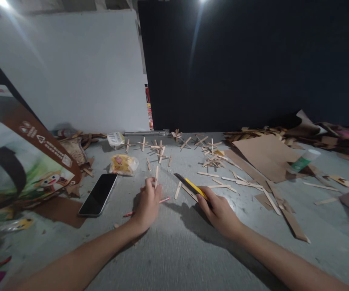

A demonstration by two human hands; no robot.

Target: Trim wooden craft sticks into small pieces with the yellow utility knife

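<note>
Dim overall; glare streaks (196, 36) above; soft shadows (191, 216).

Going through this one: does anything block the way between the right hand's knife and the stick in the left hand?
Nothing visible stands between the yellow knife in the right hand and the stick in the left hand. Loose sticks lie beside the knife, outside that gap.

Craft sticks (156, 177) looked matt, bare wood; the cutter's handle (195, 188) was plastic, the phone's screen (98, 195) glossy, the cardboard (263, 155) matt, the counter (162, 258) smooth.
</note>
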